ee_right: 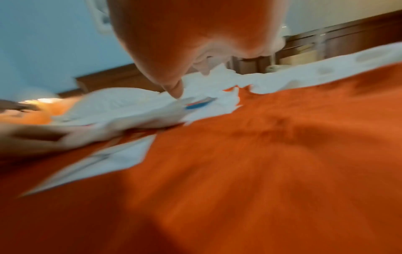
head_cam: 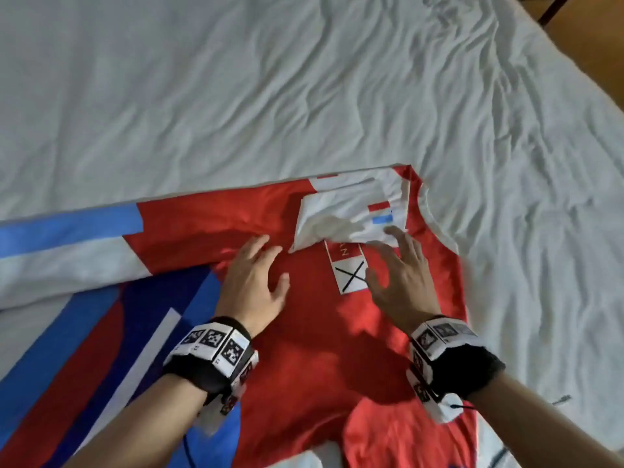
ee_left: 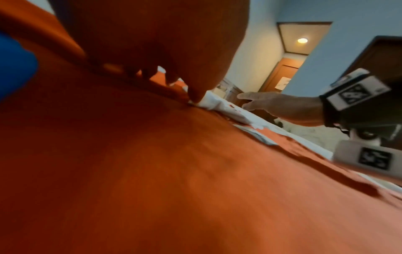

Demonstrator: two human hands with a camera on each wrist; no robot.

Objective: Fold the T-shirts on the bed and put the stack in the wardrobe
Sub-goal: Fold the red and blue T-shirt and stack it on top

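Observation:
A red T-shirt point(head_cam: 320, 332) with white and blue panels lies spread on the bed, its white sleeve point(head_cam: 344, 217) folded inward over the chest. My left hand point(head_cam: 253, 278) lies flat on the red cloth just left of the sleeve, fingers straight. My right hand point(head_cam: 398, 275) hovers with spread fingers over a white label with a black X point(head_cam: 351, 276), fingertips at the sleeve's lower edge. In the left wrist view the left hand point(ee_left: 165, 56) presses the red cloth point(ee_left: 195, 171). The blurred right wrist view shows my right hand point(ee_right: 185, 51) above the white sleeve point(ee_right: 130, 110).
The wrinkled white bedsheet point(head_cam: 304, 79) stretches beyond the shirt to the far and right sides. Wooden floor point(head_cam: 601, 35) shows past the bed's top right corner. A wooden door point(ee_left: 280, 75) and a dark cabinet point(ee_left: 374, 56) stand in the room behind.

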